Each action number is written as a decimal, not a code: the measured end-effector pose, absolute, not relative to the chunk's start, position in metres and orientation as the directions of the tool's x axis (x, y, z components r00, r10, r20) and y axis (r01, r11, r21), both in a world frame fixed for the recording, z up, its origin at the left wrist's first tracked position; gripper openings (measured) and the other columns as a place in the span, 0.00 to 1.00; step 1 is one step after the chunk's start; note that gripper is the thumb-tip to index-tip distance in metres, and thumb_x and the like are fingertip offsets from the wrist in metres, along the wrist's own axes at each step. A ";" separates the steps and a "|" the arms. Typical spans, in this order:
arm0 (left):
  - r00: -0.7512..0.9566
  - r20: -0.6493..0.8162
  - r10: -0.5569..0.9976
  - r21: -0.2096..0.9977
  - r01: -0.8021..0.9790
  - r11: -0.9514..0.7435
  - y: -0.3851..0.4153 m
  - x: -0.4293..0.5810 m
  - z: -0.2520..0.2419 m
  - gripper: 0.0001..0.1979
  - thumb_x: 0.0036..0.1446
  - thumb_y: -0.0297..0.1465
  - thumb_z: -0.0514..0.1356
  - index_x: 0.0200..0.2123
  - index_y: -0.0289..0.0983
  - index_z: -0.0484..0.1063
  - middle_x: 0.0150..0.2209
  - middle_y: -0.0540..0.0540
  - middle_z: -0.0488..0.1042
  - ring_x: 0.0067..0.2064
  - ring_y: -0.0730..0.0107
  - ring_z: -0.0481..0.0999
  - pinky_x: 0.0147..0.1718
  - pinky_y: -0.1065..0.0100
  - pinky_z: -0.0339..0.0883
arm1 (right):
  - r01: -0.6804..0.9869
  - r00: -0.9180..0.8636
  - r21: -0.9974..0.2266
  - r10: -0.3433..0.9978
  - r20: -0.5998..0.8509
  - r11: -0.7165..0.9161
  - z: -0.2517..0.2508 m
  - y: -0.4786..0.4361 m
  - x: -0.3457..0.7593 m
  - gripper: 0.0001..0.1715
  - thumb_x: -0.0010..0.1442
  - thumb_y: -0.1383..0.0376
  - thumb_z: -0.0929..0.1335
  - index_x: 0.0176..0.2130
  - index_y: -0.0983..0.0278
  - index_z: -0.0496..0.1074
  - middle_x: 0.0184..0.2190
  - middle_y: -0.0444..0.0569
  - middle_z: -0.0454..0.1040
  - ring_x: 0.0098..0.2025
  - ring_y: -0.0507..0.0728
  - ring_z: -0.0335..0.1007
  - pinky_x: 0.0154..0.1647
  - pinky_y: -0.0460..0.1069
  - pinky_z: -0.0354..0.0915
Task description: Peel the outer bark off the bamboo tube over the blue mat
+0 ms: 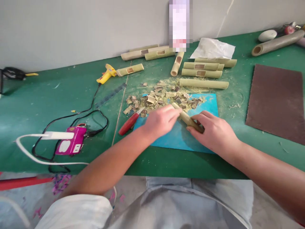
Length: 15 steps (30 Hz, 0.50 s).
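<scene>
A short bamboo tube (189, 121) lies slanted between my hands, over the blue sheet (171, 140). My right hand (215, 132) grips its near end, thumb and fingers on either side. At the far end my left hand (162, 121) is closed against the tube; its fingertips are partly hidden. A red-handled knife (130, 123) rests left of my left hand, its blade pointing at a heap of bamboo chips (152, 99) and shavings. Several bamboo tubes lie behind, among them a plain one (203, 83) and one with a cut window (201, 73).
A yellow glue gun (106, 74) with a black cord and a magenta power strip (71, 140) stand left. A dark ruler (111, 95) lies near the chips. On the right are a brown sheet (276, 101) and a thick tube (277, 44). White paper (213, 48) covers tubes behind.
</scene>
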State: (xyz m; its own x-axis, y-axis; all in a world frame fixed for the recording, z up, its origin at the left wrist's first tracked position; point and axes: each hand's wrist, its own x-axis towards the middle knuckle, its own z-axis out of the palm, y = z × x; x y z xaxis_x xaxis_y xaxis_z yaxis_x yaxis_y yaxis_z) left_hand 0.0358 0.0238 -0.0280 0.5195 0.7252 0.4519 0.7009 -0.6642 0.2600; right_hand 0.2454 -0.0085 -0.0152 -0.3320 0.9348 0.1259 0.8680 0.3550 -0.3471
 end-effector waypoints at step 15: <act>0.568 0.438 0.697 0.296 0.641 -0.708 0.027 0.036 -0.029 0.13 0.66 0.32 0.53 0.46 0.36 0.76 0.33 0.46 0.77 0.33 0.73 0.76 0.31 0.74 0.68 | 0.879 -0.340 -0.315 0.934 0.112 0.358 -0.013 -0.007 0.247 0.15 0.61 0.57 0.65 0.32 0.63 0.75 0.30 0.46 0.72 0.27 0.51 0.63 0.26 0.48 0.52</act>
